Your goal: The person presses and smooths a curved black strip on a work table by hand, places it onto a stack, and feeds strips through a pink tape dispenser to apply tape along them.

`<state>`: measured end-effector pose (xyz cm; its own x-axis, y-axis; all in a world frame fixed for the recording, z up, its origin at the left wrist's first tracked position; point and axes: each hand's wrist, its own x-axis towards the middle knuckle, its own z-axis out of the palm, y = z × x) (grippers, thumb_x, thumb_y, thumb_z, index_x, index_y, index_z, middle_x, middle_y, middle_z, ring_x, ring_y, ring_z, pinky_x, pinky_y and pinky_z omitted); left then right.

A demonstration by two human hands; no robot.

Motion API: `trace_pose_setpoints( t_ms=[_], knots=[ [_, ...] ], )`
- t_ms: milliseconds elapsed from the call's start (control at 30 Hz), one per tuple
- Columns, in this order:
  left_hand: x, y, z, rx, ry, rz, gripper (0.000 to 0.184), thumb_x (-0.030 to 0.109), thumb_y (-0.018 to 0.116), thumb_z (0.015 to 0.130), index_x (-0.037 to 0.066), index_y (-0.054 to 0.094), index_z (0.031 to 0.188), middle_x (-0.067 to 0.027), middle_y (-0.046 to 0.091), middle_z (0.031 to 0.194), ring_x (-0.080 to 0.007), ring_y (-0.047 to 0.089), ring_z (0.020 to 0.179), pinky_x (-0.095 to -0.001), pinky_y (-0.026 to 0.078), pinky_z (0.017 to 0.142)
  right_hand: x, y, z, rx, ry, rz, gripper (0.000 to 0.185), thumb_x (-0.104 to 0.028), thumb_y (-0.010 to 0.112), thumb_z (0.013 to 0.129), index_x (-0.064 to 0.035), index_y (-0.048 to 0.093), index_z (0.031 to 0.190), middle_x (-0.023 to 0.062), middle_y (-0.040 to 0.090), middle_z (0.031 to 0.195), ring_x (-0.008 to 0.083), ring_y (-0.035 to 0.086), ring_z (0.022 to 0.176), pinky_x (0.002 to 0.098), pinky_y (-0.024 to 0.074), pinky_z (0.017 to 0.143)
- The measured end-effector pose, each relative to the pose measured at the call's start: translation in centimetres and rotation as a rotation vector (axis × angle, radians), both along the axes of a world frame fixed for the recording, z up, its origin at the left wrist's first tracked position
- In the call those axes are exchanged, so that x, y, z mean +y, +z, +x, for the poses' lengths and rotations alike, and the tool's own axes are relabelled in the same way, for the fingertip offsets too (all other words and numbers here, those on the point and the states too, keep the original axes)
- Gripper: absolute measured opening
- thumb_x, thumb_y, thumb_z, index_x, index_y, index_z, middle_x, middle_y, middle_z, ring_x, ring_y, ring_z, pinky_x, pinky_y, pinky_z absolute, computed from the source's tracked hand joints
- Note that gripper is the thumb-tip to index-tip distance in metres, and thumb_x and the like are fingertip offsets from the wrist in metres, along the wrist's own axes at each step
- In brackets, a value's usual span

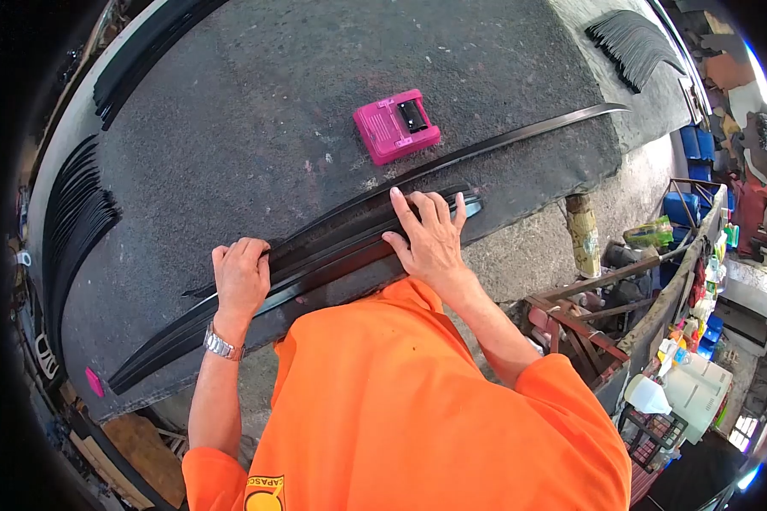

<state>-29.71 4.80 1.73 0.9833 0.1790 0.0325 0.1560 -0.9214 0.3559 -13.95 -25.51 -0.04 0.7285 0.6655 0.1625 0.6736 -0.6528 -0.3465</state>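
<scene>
Several long, dark, glossy strips (324, 266) lie side by side on the worktable in front of me. My left hand (241, 277) is closed, its fingers curled over a black strip (294, 243) near the middle of the bundle; the exact grip is partly hidden. Farther right, my right hand (432, 232) lies palm down across the strips, fingers stretched and spread. One longer curved strip (520, 136) runs beyond my right fingertips toward the upper right. A pink plastic case (386, 132) with a dark insert sits just past the strips.
The grey table (230, 128) has bunches of black strips at the left (72, 221), upper left (145, 55) and upper right (635, 47). A small pink piece (94, 382) lies at the lower left edge. Right of me are a wooden frame (584, 332) and a white jug (648, 395).
</scene>
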Motion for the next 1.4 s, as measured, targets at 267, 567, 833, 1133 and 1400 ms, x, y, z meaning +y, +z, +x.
trace_pose_setpoints(
  t_ms=[267, 567, 833, 1133, 1400],
  knots=[
    [0.1, 0.0, 0.0, 0.02, -0.007, 0.008, 0.013, 0.005, 0.069, 0.087, 0.009, 0.068, 0.099, -0.004, 0.07, 0.096, -0.0246, 0.065, 0.091, -0.0399, 0.038, 0.085, -0.2, 0.0, 0.8, -0.02, -0.063, -0.024, 0.076, -0.039, 0.075, 0.089, -0.0137, 0.047, 0.155, 0.0077, 0.051, 0.13, 0.0302, 0.047, 0.127, 0.0693, 0.0194, 0.115],
    [0.0, 0.2, 0.2, 0.045, 0.0, 0.008, 0.013, 0.004, 0.07, 0.087, 0.009, 0.069, 0.099, -0.0043, 0.07, 0.096, -0.0244, 0.065, 0.091, -0.0395, 0.039, 0.083, -1.4, -0.2, 2.1, -0.04, -0.116, -0.054, 0.072, -0.04, 0.072, 0.091, -0.0133, 0.049, 0.153, 0.0083, 0.051, 0.131, 0.0303, 0.047, 0.128, 0.0691, 0.0199, 0.115],
    [0.1, 0.1, 0.2, 0.044, -0.004, 0.015, 0.013, 0.004, 0.07, 0.087, 0.009, 0.068, 0.099, -0.0046, 0.071, 0.096, -0.025, 0.066, 0.091, -0.0399, 0.039, 0.084, -0.8, 0.1, 1.6, -0.024, -0.053, -0.038, 0.07, -0.042, 0.071, 0.093, -0.0142, 0.049, 0.153, 0.0094, 0.049, 0.132, 0.0311, 0.046, 0.128, 0.0715, 0.0202, 0.114],
    [0.2, -0.1, 0.2, 0.065, 0.0, 0.016, 0.013, 0.006, 0.069, 0.088, 0.009, 0.068, 0.1, -0.0043, 0.071, 0.097, -0.025, 0.066, 0.092, -0.04, 0.038, 0.084, -3.0, -0.3, 3.7, -0.065, -0.174, -0.097, 0.069, -0.043, 0.07, 0.093, -0.0144, 0.051, 0.153, 0.0097, 0.05, 0.134, 0.0317, 0.046, 0.129, 0.0695, 0.0188, 0.116],
    [0.2, 0.0, 0.3, 0.077, 0.0, 0.009, 0.014, 0.006, 0.07, 0.087, 0.01, 0.069, 0.1, -0.0041, 0.071, 0.097, -0.0246, 0.065, 0.093, -0.0398, 0.038, 0.084, -3.0, -0.1, 3.5, -0.083, -0.125, -0.083, 0.069, -0.043, 0.071, 0.091, -0.0178, 0.051, 0.153, 0.0088, 0.05, 0.131, 0.0312, 0.046, 0.129, 0.0693, 0.0181, 0.116]
  ],
)
